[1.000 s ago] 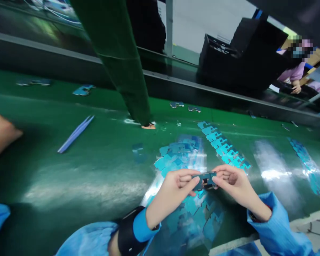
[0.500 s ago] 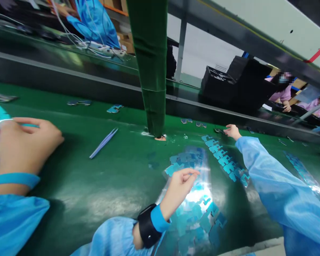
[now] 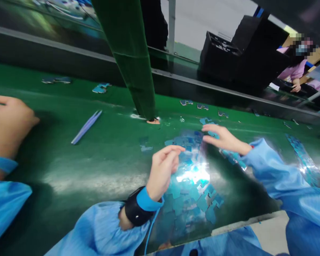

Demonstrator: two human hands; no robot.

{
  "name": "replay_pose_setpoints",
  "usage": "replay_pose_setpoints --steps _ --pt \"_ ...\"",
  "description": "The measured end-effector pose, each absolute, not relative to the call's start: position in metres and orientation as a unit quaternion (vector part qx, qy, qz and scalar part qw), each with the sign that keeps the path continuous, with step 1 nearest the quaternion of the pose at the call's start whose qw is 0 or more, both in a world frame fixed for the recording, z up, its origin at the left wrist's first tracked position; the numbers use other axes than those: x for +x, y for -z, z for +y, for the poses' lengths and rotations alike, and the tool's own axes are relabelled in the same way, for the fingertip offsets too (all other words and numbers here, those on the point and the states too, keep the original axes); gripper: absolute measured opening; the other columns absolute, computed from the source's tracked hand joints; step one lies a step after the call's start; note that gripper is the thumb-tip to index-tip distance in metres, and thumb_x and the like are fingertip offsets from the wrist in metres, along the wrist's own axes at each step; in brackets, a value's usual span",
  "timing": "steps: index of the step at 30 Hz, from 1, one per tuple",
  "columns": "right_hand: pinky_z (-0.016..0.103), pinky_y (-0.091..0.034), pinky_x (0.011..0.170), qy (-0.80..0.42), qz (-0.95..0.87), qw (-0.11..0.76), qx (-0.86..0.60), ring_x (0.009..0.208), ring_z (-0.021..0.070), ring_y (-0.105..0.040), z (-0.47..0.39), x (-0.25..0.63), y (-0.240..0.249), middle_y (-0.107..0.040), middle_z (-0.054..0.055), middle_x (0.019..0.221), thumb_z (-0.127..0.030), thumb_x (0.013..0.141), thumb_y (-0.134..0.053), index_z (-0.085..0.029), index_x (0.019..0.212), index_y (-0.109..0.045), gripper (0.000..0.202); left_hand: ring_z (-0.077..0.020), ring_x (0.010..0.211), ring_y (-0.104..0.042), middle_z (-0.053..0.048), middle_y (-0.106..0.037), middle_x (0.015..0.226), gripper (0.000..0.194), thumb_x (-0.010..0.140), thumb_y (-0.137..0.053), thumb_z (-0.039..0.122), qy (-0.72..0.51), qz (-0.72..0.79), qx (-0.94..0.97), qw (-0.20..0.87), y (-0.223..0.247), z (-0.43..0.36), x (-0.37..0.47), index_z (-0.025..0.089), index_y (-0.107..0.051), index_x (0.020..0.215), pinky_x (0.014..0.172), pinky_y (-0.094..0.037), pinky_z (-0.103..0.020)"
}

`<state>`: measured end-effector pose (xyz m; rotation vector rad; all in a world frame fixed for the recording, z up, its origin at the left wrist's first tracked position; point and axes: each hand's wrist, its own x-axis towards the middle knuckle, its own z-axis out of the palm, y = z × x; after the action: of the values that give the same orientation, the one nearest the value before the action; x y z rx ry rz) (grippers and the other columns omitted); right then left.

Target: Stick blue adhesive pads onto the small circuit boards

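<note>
Below and right of the green post [image 3: 133, 67], a pile of flat blue pieces [image 3: 180, 190] with a clear glossy sheen spreads over the green table [image 3: 117, 156]. The left hand [image 3: 162, 170] hangs at the pile's left side, its thumb and forefinger drawn close together and the other fingers curled in; whether anything is pinched between them I cannot tell. The right hand [image 3: 224, 138] is farther right of the post, over a slanting strip of blue pieces [image 3: 232, 156] — its thumb and fingers are apart, reaching toward the pile, and it partly hides the strip. Whether it touches a piece is unclear.

Left of the post lie pale purple tweezers [image 3: 86, 127], slanting, with another person's hand [image 3: 10, 122] beyond them at the left edge of the view. Along the far side of the table, small boards [image 3: 186, 102] rest in a loose row, some left of the post and some right of it. Another clear strip with blue pieces [image 3: 302, 154] lies well to the post's right. Behind the table, also right of the post, stand black crates [image 3: 220, 51] — and past those, a person in pink [image 3: 296, 71].
</note>
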<state>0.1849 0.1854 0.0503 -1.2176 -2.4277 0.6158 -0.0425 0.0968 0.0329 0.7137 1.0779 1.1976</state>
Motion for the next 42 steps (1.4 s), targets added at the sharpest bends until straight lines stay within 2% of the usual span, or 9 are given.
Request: replay_pose_setpoints --steps 3,5,11,17,23,30,35,38,42 --pt "0.044 -0.031 0.115 -0.262 -0.904 0.065 -0.331 0.142 0.0274 -0.031 0.111 0.173 -0.046 -0.034 0.011 0.153 -0.049 0.076 -0.071 -0.021 0.14 -0.045 0.075 -0.0045 0.035 -0.014 0.013 -0.022 0.039 0.009 0.066 -0.058 0.024 -0.541 0.476 0.281 0.634 -0.034 0.102 -0.047 0.017 -0.061 0.069 0.038 -0.01 -0.02" --pt "0.054 -0.027 0.115 -0.243 -0.916 0.004 -0.319 0.145 0.0299 -0.021 0.078 0.172 -0.038 -0.028 0.01 0.155 -0.046 0.083 -0.065 -0.024 0.144 -0.039 0.07 -0.004 0.034 -0.014 0.013 -0.022 0.038 0.007 0.065 -0.058 0.022 -0.538 0.479 0.274 0.638 -0.034 0.103 -0.047 0.017 -0.061 0.068 0.037 -0.01 -0.02" --pt "0.045 -0.037 0.111 -0.203 -0.905 0.091 -0.363 0.138 0.0221 -0.038 0.064 0.182 -0.017 -0.044 0.01 0.147 -0.034 0.094 -0.051 -0.023 0.129 -0.057 0.037 -0.0026 0.032 -0.019 0.012 -0.027 0.038 0.006 0.065 -0.06 0.017 -0.497 0.484 0.294 0.657 -0.033 0.1 -0.043 0.014 -0.065 0.067 0.037 -0.01 -0.019" --pt "0.058 -0.028 0.112 -0.187 -0.907 0.029 -0.377 0.143 0.0291 -0.027 0.052 0.192 -0.021 -0.034 0.01 0.153 -0.052 0.081 -0.063 -0.025 0.142 -0.042 0.069 -0.004 0.034 -0.024 0.009 -0.031 0.04 0.009 0.067 -0.058 0.013 -0.498 0.482 0.33 0.641 -0.033 0.098 -0.042 0.015 -0.067 0.067 0.037 -0.015 -0.02" --pt "0.048 -0.032 0.112 -0.179 -0.893 0.118 -0.395 0.136 0.022 -0.042 0.041 0.2 -0.012 -0.053 0.009 0.14 -0.032 0.092 -0.056 -0.024 0.124 -0.061 0.032 -0.006 0.038 -0.029 0.008 -0.035 0.042 0.009 0.066 -0.058 0.015 -0.464 0.512 0.349 0.633 -0.034 0.098 -0.04 0.015 -0.066 0.065 0.038 -0.021 -0.02" --pt "0.056 -0.03 0.112 -0.219 -0.867 0.124 -0.43 0.14 0.0273 -0.036 0.038 0.188 -0.009 -0.041 0.014 0.149 -0.058 0.079 -0.062 -0.021 0.123 -0.054 0.059 -0.0118 0.057 -0.056 -0.001 -0.061 0.058 0.012 0.065 -0.061 0.022 -0.407 0.541 0.408 0.612 -0.026 0.099 -0.039 0.013 -0.068 0.069 0.058 -0.047 -0.022" --pt "0.05 -0.034 0.111 -0.19 -0.849 0.209 -0.447 0.119 0.0202 -0.06 0.039 0.19 -0.004 -0.067 0.008 0.123 -0.028 0.096 -0.05 -0.023 0.112 -0.061 0.021 -0.013 0.063 -0.062 -0.002 -0.065 0.064 0.011 0.068 -0.064 0.023 -0.403 0.545 0.41 0.61 -0.024 0.1 -0.041 0.014 -0.067 0.073 0.065 -0.051 -0.022" --pt "0.045 -0.042 0.105 -0.167 -0.8 0.303 -0.491 0.102 0.0188 -0.069 0.043 0.194 -0.012 -0.073 0.006 0.109 -0.02 0.093 -0.054 -0.023 0.104 -0.064 0.016 -0.0144 0.069 -0.064 -0.003 -0.067 0.067 0.009 0.07 -0.065 0.024 -0.404 0.55 0.421 0.598 -0.025 0.101 -0.043 0.015 -0.067 0.072 0.07 -0.052 -0.023" --pt "0.041 -0.045 0.103 -0.102 -0.766 0.393 -0.499 0.105 0.0194 -0.068 0.046 0.192 -0.026 -0.072 0.007 0.112 -0.015 0.089 -0.058 -0.023 0.112 -0.063 0.025 -0.0173 0.079 -0.066 -0.006 -0.07 0.077 0.028 0.081 -0.061 0.04 -0.399 0.535 0.451 0.593 -0.029 0.101 -0.044 0.014 -0.068 0.072 0.08 -0.052 -0.026"
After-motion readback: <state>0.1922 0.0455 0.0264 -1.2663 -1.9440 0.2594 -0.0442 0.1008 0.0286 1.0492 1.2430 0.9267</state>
